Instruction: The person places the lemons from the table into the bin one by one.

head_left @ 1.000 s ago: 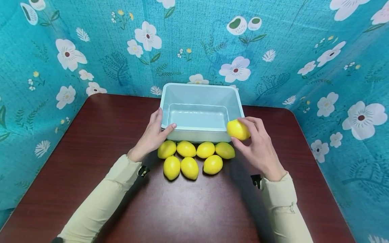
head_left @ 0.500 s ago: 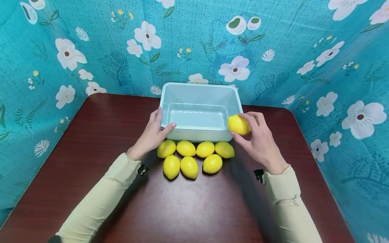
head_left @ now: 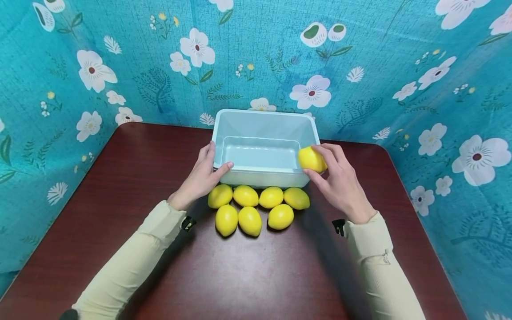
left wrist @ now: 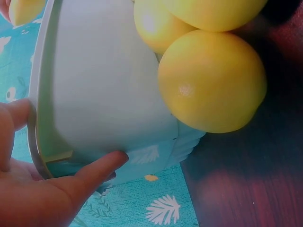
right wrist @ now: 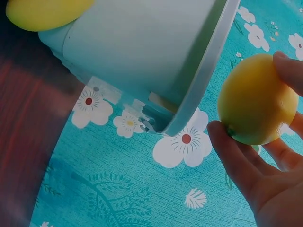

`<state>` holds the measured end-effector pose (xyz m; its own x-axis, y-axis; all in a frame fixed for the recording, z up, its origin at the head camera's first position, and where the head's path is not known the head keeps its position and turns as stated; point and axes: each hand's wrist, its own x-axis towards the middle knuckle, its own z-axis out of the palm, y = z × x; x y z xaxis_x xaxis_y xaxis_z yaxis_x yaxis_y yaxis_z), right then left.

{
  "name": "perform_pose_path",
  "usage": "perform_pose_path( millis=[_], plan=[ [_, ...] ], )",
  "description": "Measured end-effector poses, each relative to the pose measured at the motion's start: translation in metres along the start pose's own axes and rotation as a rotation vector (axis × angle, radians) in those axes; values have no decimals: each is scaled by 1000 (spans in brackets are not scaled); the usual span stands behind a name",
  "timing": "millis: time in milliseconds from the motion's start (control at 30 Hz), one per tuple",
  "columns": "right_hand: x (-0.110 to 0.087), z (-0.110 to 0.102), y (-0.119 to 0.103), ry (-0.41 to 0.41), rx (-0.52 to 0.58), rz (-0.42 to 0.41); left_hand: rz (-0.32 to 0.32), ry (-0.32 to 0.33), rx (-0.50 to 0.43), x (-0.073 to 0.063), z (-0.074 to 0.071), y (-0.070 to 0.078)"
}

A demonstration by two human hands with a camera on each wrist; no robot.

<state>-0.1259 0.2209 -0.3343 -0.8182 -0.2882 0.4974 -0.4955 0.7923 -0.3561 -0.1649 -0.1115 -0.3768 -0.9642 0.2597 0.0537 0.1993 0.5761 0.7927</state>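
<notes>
A pale blue plastic bin (head_left: 264, 178) stands at the back of the table, with nothing visible inside. At its front left corner my left hand (head_left: 200, 175) grips the rim, thumb on the front side and fingers along the left wall. My right hand (head_left: 340, 182) holds a yellow lemon (head_left: 311, 160) between thumb and fingers, at the bin's front right corner. In the right wrist view this lemon (right wrist: 258, 99) is off the table, beside the bin's rim and apart from it. Several more lemons (head_left: 250, 221) lie in two rows just in front of the bin.
The dark red-brown table (head_left: 256, 275) has rounded back corners. A teal flowered cloth (head_left: 248, 53) hangs close behind the bin and along both sides. The front row of lemons has a gap left of its rightmost lemon (head_left: 281, 217).
My right hand has moved the lemon slightly farther back and a little left, toward the bin's opening. The left hand keeps its hold on the bin, and the lemons on the table stay put.
</notes>
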Motion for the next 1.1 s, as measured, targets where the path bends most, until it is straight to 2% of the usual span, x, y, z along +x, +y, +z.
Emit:
perform_pose_path(
  millis=[567, 1100],
  plan=[
    [6, 4, 5, 30, -31, -14, 1, -3, 9, 1, 1, -1],
    [12, 13, 10, 4, -25, -19, 0, 4, -4, 1, 1, -3]
  ],
)
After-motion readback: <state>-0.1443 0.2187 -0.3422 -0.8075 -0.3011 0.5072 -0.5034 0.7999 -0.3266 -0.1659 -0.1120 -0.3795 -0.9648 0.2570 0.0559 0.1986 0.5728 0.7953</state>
